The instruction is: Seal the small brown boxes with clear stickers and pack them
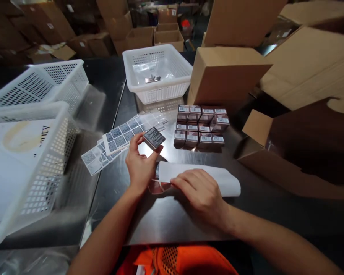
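Pinching a small dark square label card printed with fine white text [154, 137] between thumb and curled fingers [135, 142] of the left hand [140, 166], holding it tilted just above the dark reflective tabletop [166, 217], near the centre of the view. Pressing down with the right hand [199, 193], fingers spread nearly flat and only slightly bent, on a white folded paper sheet [218, 177] lying at about 5 o'clock of the card. Peeking out from under the sheet and between the two hands, something reddish-brown, too covered to make out.

Lying at 9 o'clock of the card, touching and overlapping one another, a fan of white sheets carrying dark square labels [117, 139]. Standing at 3 o'clock, a block of small brown boxes with white barcode stickers [200, 126], packed tight in rows. Sitting at 12 o'clock, a white perforated plastic basket [137, 72] holding clear film and a small metallic piece, hard to identify. Crowding the left edge, two more white perforated baskets [57, 76], the nearer one blurred and cut off. Filling the right side, open brown cardboard cartons [226, 72], partly cropped.
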Demonstrator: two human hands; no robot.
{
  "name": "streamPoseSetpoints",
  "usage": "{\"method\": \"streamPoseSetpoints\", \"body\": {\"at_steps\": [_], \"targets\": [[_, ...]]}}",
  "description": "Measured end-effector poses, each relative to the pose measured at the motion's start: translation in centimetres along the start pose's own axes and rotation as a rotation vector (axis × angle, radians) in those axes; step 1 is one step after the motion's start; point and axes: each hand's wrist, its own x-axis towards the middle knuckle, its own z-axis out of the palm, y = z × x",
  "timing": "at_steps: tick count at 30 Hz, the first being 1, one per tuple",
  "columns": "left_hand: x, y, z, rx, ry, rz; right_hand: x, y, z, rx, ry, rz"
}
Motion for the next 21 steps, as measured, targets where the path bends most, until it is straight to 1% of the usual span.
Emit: {"method": "streamPoseSetpoints", "body": {"at_steps": [3, 5, 7, 9, 10, 12, 13, 15, 16, 18, 20, 21], "targets": [[0.2, -0.2, 0.0, -0.029, -0.013, -0.046, -0.3, -0.2, -0.2, -0.085, 0.096, -0.157], [0.4, -0.2, 0.2, -0.118, -0.053, -0.097, -0.6, -0.5, -0.3, -0.077, 0.148, -0.232], [0.5, 0.0, 0.4, -0.245, -0.116, -0.161, -0.6, -0.8, -1.0, 0.069, 0.180, -0.270], [0.4, 0.2, 0.7, -0.405, -0.196, -0.217, -0.4, -0.8, -2.2, 0.363, 0.177, -0.258], [0.3, 0.4, 0.8, -0.479, -0.242, -0.234, -0.2, -0.6, -3.1, 0.533, 0.173, -0.205], [-0.3, 0.6, 1.1, -0.595, -0.354, -0.247, 0.2, 0.1, -4.8, 0.824, 0.227, 0.001], [-0.7, 0.7, 1.2, -0.627, -0.423, -0.250, 0.4, 0.6, -5.5, 0.922, 0.281, 0.135], [-1.7, 0.9, 1.4, -0.650, -0.574, -0.259, 0.6, 1.9, -6.5, 1.027, 0.376, 0.404], [-2.3, 0.9, 1.5, -0.656, -0.646, -0.267, 0.7, 2.6, -6.6, 1.055, 0.375, 0.514], [-3.3, 0.9, 1.6, -0.655, -0.750, -0.283, 0.8, 3.6, -6.5, 1.095, 0.271, 0.685], [-3.9, 0.8, 1.7, -0.636, -0.790, -0.296, 0.9, 4.0, -6.0, 1.124, 0.176, 0.786], [-4.1, 0.7, 1.7, -0.623, -0.795, -0.300, 0.9, 4.0, -5.7, 1.134, 0.153, 0.816]]}}
